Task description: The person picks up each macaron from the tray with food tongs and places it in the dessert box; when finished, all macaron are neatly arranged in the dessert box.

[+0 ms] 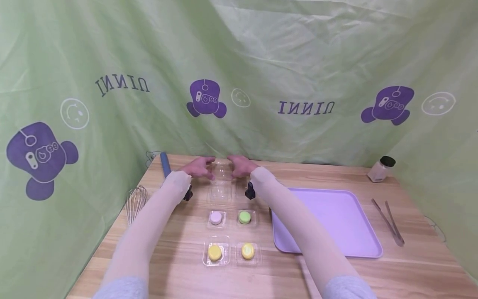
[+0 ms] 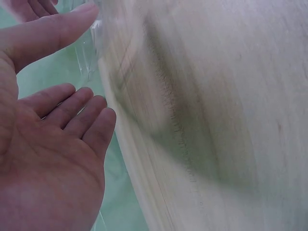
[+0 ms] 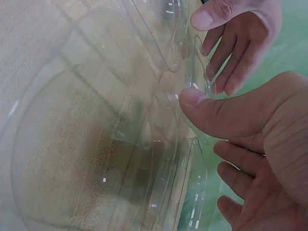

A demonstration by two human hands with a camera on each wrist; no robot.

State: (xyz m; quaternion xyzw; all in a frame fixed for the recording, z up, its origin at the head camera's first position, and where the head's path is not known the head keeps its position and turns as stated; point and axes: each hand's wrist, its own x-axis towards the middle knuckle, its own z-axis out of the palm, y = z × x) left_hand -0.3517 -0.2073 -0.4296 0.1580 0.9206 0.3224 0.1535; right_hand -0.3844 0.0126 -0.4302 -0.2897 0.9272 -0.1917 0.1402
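Observation:
At the far edge of the table, a clear plastic box (image 1: 222, 171) stands between the two hands. My left hand (image 1: 199, 167) is at its left side, thumb and fingers spread apart with nothing between them. The thumb tip overlaps the plastic in the left wrist view. On the other side is my right hand (image 1: 242, 166), its thumb (image 3: 221, 113) at the box's edge and its fingers extended loosely below. Nearer sits another clear box (image 1: 220, 192). A large transparent lid (image 3: 86, 120) fills much of the right wrist view.
In front, clear boxes hold a pink macaron (image 1: 215, 218), a green macaron (image 1: 244, 217), a yellow macaron (image 1: 214, 252) and a yellow-white macaron (image 1: 248, 251). A purple tray (image 1: 328, 220), tongs (image 1: 390, 224) and a jar (image 1: 381, 169) are rightward; a whisk (image 1: 136, 201) lies left.

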